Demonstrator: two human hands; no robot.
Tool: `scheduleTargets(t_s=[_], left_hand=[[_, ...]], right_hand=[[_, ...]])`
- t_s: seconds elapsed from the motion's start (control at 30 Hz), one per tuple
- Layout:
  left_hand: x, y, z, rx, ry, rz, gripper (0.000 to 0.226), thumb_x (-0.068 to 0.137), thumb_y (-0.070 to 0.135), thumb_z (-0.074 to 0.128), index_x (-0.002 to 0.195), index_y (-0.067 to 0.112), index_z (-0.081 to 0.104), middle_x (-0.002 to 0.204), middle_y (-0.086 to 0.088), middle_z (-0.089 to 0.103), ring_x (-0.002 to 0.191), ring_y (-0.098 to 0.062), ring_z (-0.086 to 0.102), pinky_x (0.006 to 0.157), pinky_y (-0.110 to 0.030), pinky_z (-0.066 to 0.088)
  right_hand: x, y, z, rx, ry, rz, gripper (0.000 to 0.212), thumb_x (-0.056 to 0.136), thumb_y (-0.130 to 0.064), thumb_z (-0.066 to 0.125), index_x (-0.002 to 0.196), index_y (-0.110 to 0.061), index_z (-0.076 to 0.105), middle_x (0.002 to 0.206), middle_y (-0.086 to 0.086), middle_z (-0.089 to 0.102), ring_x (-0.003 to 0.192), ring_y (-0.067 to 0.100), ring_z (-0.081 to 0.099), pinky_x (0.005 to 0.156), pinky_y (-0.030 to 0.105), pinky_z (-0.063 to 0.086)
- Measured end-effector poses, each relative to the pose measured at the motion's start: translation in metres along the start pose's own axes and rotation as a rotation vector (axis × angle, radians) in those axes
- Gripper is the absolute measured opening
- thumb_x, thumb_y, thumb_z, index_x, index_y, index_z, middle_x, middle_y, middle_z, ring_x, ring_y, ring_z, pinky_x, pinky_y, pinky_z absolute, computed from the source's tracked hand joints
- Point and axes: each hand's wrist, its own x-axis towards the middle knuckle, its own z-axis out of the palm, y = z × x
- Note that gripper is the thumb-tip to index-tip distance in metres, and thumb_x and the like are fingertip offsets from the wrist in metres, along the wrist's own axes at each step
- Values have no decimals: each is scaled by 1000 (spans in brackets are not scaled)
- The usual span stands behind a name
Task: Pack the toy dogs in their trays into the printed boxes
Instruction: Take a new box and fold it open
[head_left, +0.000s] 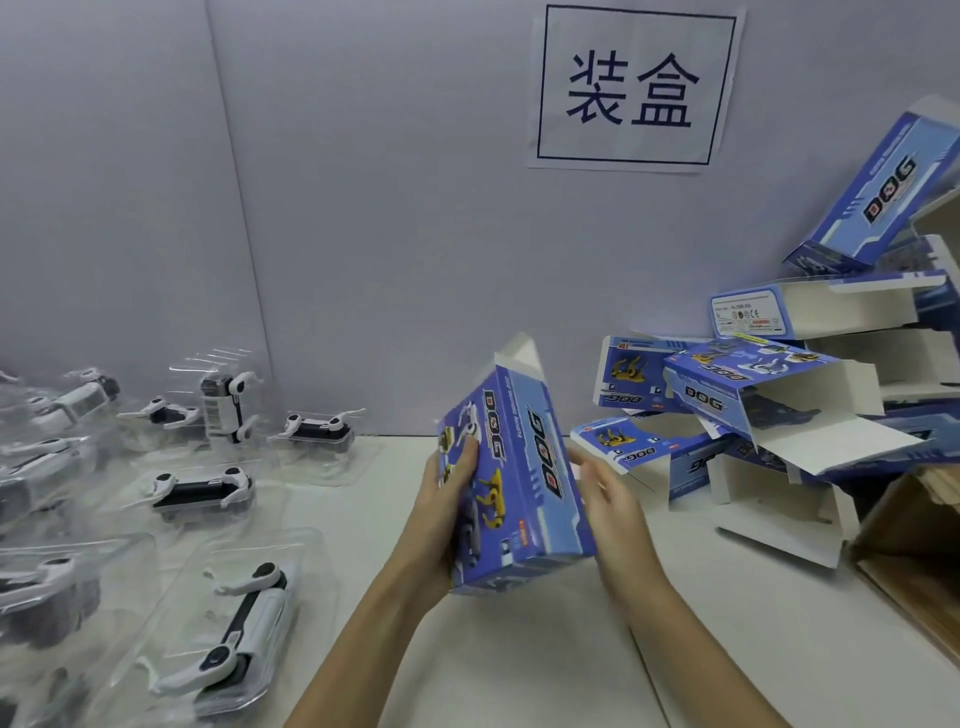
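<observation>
Two hands work one printed box (519, 483) in the head view, held upright above the white table (519, 649), its far flap standing up, likely so a tray can slide in from that end. The left hand (447, 499) grips the box's left face, fingers curled round its edge to steady it. The right hand (605, 493) is blurred beside the box's right face, fingers fairly straight; whether it touches the card I cannot tell. Toy dogs in clear trays (228, 618) lie spread at the left, within easy reach. Empty boxes (769, 405) are heaped at the right under a paper sign (634, 88).
</observation>
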Motion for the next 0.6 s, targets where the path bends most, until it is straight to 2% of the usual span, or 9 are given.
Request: scheduleTargets(t_s=[0.07,0.13,0.23,0.3,0.37,0.43,0.5,0.57,0.6], left_hand=[[0,3,1,20,61,140,61,88,48,78,138,31,48,125,-9,74,107,-38,74,79,-56,63],[1,3,1,86,66,225,68,87,43,80,143,40,42,127,-4,74,105,-31,76,77,-49,64],[-1,4,3,231,71,274,73,85,51,82,141,64,37,133,-3,65,109,-25,75,88,-52,63],[-1,4,0,316,72,355,72,82,52,81,139,64,38,131,-3,62,110,-21,74,83,-44,65],[-1,7,-5,389,25,445,81,81,45,82,143,65,32,128,10,61,109,-13,72,77,-32,64],[-3,11,-9,494,-63,466,97,81,39,84,148,69,20,128,19,56,113,-11,70,76,-30,63],[-5,13,-10,569,-124,436,102,82,36,86,149,71,17,138,12,49,118,-16,67,78,-34,64],[-6,14,-10,613,-122,432,101,81,36,87,148,69,19,139,10,46,117,-15,66,77,-33,64],[-6,14,-11,623,-119,438,101,80,37,88,148,67,20,137,13,46,115,-14,66,75,-32,64]], right_hand=[[4,-6,-8,63,-17,18,40,108,-49,41,139,-32,60,114,6,77,96,23,76,78,39,59],[5,-9,-13,37,-111,-35,49,100,-61,53,147,-47,48,117,0,75,98,18,76,74,29,59],[3,-6,-12,-172,-186,-155,80,88,-55,76,149,-69,27,120,-24,66,109,7,72,72,28,63],[2,0,-13,-245,-206,-189,95,84,-46,85,151,-69,21,129,-21,59,113,7,69,75,34,65],[1,1,-17,-307,-252,-169,109,76,-46,91,154,-62,18,132,-16,59,115,7,68,80,35,65],[2,-3,-24,-372,-321,-150,126,65,-50,95,159,-56,12,128,-20,65,112,4,69,79,29,64],[5,-10,-33,-436,-341,-169,137,61,-53,97,158,-61,1,123,-27,68,111,3,70,81,25,62],[7,-19,-40,-479,-329,-217,134,61,-63,94,154,-68,-2,120,-27,70,112,1,69,88,24,56],[7,-22,-41,-477,-315,-241,127,64,-67,90,155,-68,1,118,-22,73,111,-2,69,87,22,55]])
